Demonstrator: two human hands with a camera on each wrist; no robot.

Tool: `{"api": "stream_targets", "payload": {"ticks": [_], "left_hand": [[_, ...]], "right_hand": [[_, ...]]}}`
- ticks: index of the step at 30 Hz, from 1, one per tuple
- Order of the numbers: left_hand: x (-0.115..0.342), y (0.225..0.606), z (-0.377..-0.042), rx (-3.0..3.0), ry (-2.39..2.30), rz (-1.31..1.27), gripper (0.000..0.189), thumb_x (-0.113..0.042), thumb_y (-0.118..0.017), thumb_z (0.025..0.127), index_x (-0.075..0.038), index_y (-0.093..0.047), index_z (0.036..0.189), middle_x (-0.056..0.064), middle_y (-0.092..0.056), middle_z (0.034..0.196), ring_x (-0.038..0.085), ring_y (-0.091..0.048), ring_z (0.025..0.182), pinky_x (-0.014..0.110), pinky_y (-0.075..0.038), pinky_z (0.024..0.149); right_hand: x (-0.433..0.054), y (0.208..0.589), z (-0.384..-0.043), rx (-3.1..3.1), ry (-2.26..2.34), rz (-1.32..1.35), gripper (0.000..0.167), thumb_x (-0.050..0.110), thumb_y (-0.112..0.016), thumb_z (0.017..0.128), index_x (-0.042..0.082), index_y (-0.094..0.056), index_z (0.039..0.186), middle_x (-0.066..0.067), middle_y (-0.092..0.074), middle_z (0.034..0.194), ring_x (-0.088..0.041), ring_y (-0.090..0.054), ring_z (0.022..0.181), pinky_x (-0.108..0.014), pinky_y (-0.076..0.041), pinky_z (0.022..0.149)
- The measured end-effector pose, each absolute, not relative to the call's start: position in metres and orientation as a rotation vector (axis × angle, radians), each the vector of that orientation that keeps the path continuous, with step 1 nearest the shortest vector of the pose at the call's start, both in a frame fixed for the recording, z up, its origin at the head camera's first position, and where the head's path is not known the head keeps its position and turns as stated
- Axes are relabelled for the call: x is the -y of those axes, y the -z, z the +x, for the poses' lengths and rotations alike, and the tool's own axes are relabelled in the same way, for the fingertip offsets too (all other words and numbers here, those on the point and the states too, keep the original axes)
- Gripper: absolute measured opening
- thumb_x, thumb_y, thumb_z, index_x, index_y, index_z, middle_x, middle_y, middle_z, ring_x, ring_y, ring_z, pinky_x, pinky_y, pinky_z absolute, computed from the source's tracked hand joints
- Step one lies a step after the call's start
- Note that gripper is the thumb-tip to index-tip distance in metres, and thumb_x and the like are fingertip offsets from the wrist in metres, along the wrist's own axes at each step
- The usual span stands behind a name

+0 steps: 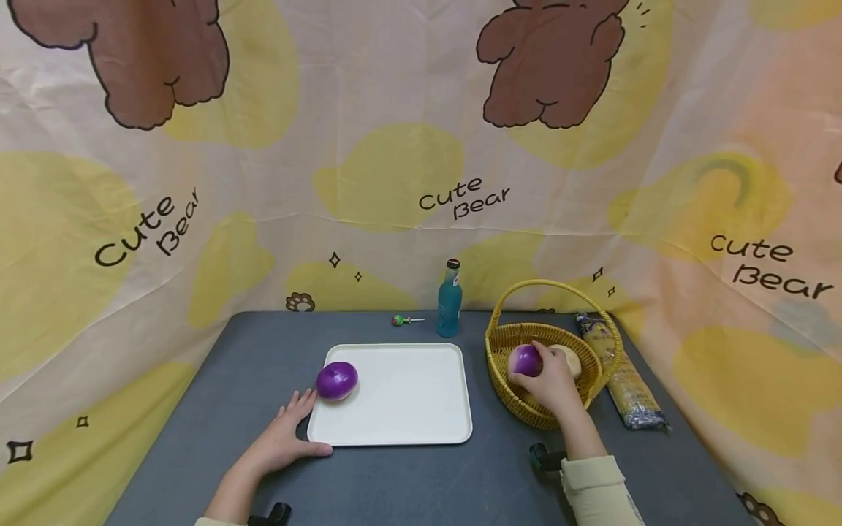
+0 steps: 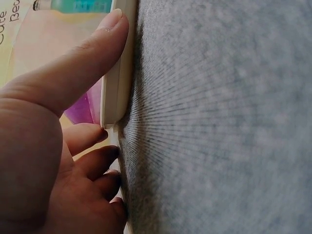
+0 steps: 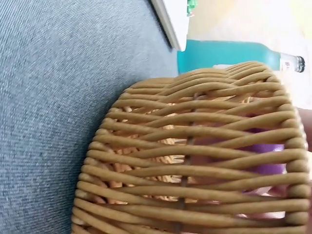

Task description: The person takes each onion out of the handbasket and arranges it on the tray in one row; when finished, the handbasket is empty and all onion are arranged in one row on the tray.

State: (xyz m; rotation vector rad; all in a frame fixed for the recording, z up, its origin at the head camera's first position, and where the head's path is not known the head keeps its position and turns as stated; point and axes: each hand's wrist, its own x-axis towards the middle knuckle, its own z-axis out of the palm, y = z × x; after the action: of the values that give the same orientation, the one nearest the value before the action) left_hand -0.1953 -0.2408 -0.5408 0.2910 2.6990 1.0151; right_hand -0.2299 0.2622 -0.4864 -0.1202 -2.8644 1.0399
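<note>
My right hand reaches into a yellow wicker basket and grips a purple onion between thumb and fingers. A pale round item sits beside it in the basket, partly behind the hand. In the right wrist view the weave hides most of that grip, with purple showing through. My left hand rests at the near left corner of a white tray, thumb along the front edge, fingers by the left side. Another purple onion lies on the tray's left end, just beyond those fingers.
Behind the tray stand a blue bottle and a small lollipop. A long clear packet lies right of the basket, whose tall handle arches over it. A printed cloth hangs behind the grey table.
</note>
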Motion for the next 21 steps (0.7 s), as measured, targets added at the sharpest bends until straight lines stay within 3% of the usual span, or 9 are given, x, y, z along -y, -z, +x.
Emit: {"api": "stream_targets", "payload": {"ticks": [6,15,21], "left_hand": [[0.241,0.542,-0.196,-2.703,-1.012,0.294,0.118,-0.045,-0.089,0.071,0.005,-0.025,0.157,0.029,-0.018,0.164,0.051,-0.002,0.152,0.068,-0.001,0.121],[0.243,0.543,-0.197,-2.707,-1.009,0.309,0.118,-0.046,-0.089,0.072,0.003,-0.024,0.158,0.028,-0.018,0.164,0.051,-0.001,0.152,0.069,-0.001,0.120],[0.243,0.544,-0.196,-2.713,-1.014,0.318,0.118,-0.045,-0.089,0.072,0.004,-0.025,0.157,0.029,-0.019,0.164,0.051,-0.002,0.152,0.069,-0.001,0.120]], "right_hand": [[-0.258,0.474,-0.225,2.755,-1.229,-0.108,0.095,0.043,-0.080,0.085,0.000,-0.031,0.155,-0.031,-0.035,0.150,-0.050,-0.049,0.130,-0.060,-0.048,0.105],[-0.249,0.462,-0.221,2.636,-1.398,0.025,0.103,0.034,-0.083,0.084,0.003,-0.020,0.159,-0.029,-0.034,0.152,-0.044,-0.046,0.135,-0.054,-0.050,0.104],[-0.237,0.458,-0.219,2.711,-1.262,0.030,0.089,0.031,-0.082,0.083,0.004,-0.035,0.154,-0.029,-0.037,0.142,-0.041,-0.049,0.123,-0.056,-0.049,0.104]]}}
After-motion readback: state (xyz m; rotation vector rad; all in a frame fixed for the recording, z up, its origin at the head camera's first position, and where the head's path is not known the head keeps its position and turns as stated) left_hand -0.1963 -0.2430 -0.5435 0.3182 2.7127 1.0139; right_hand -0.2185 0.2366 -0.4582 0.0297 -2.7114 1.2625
